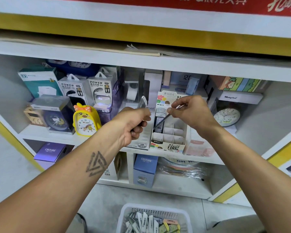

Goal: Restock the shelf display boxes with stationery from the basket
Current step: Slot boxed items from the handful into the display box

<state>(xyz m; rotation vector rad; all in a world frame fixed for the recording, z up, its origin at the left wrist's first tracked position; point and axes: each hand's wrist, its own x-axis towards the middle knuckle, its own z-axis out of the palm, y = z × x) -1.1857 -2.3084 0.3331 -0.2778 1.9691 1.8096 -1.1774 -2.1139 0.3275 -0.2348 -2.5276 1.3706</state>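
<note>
**Both hands loaded at the display box**

Left hand (133, 123) grips spare lead cases (142, 102); right hand (190, 111) pinches one dark case (161, 121), tip at the display box (168, 133) mid-frame. Step: slotting. Next: align with an empty cell, push down. Basket (154, 217) bottom centre.

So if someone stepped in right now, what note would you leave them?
Left hand: grips a clear case.
Right hand: pinches a slim dark case, tip lowered into the display box.
Box: back-left slots hold cases; most slots are empty.
Basket on the floor below holds plenty of stock.
Left to do: seat both cases, then keep refilling from the basket.
</note>
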